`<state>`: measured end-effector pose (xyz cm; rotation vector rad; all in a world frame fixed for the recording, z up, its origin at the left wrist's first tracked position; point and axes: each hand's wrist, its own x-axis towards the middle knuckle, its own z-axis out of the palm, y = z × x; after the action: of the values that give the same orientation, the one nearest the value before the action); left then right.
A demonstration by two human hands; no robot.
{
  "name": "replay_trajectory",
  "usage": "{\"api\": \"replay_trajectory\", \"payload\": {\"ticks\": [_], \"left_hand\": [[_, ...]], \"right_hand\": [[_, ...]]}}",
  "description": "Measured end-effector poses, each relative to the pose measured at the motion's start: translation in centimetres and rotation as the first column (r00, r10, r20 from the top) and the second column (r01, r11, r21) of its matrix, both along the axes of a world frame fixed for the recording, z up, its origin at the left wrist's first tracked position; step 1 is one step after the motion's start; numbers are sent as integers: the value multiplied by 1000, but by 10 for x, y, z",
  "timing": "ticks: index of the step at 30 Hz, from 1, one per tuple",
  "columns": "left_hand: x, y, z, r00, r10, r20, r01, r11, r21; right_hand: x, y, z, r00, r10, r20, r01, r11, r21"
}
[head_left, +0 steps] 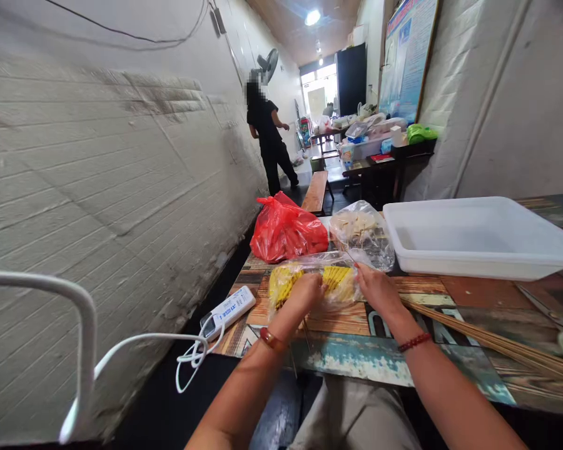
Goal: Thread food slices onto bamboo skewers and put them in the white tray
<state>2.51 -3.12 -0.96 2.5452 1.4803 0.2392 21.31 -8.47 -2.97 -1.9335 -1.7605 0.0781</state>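
My left hand [309, 289] is closed over a clear plastic bag [281, 299] of yellow, ridged food pieces [336, 279]. Thin wooden skewers [306, 331] poke out below its fist. My right hand [374, 289] is at the bag's right end, with thumb and fingers pinched on what looks like one thin skewer [349, 255]. The far tip of that stick is hard to make out. Just behind, a second clear bag [380, 244] holds pale, flat food pieces [354, 222]. More bamboo skewers [478, 334] lie in a bundle right of my right wrist.
A red plastic bag [288, 231] stands at the table's back left, and a white tub [473, 265] at the back right. A power strip [229, 311] with a white cable lies left; scissors [547, 306] lie right. Beyond are a bench [316, 190] and a person [268, 134] in black.
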Motion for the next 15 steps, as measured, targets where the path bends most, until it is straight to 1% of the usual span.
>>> {"api": "replay_trajectory", "payload": {"ticks": [3,5,9,12,15], "left_hand": [[6,-1,1,997,31,-71,-32,999,-16],[10,-3,3,993,78,-85,-80,996,-28],[17,-1,2,978,207,29,-202,972,-122],[20,4,-6,964,246,98,-225,956,-189],[23,10,-14,930,294,219,-237,939,-249]], "right_hand": [[0,-5,-1,1000,-1,15,2,999,-52],[-1,-7,0,1000,1,21,1,997,-80],[-2,-8,2,1000,-1,24,4,994,-112],[-3,-8,1,1000,-4,26,7,992,-126],[-3,-8,0,1000,4,25,0,991,-131]]}}
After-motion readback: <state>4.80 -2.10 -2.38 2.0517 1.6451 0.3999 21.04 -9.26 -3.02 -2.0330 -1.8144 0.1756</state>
